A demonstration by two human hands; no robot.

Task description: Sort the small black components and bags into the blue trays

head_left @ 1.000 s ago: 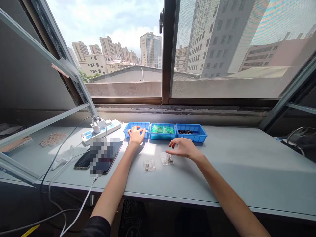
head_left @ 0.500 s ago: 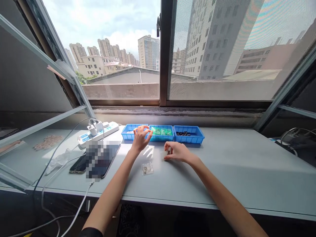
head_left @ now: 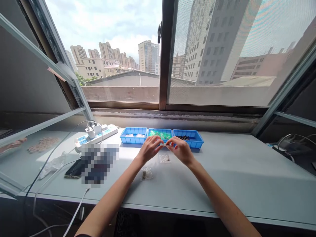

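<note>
My left hand [head_left: 151, 147] and my right hand [head_left: 179, 149] meet just in front of the blue trays, fingertips nearly touching. Both are pinched around a small pale item [head_left: 164, 144], too small to name. Below them on the table lies a small clear plastic bag [head_left: 164, 159] with little dark bits in it. A second clear bag [head_left: 147, 173] with small dark pieces rests nearer, beside my left forearm. Behind my fingers, the middle blue tray [head_left: 149, 132] holds green packets [head_left: 160, 134] and is partly covered.
The left blue tray [head_left: 133, 141] contains whitish pieces; the right one [head_left: 196, 140] has black parts. To the left are a white power strip [head_left: 98, 135], a phone [head_left: 74, 170], a blurred-out device, crumpled plastic [head_left: 53, 163] and trailing cables. A window stands behind the table [head_left: 247, 171].
My left hand came from above the left tray toward the middle. My right hand left the farther clear bag and rose to meet it. The view tipped slightly.
</note>
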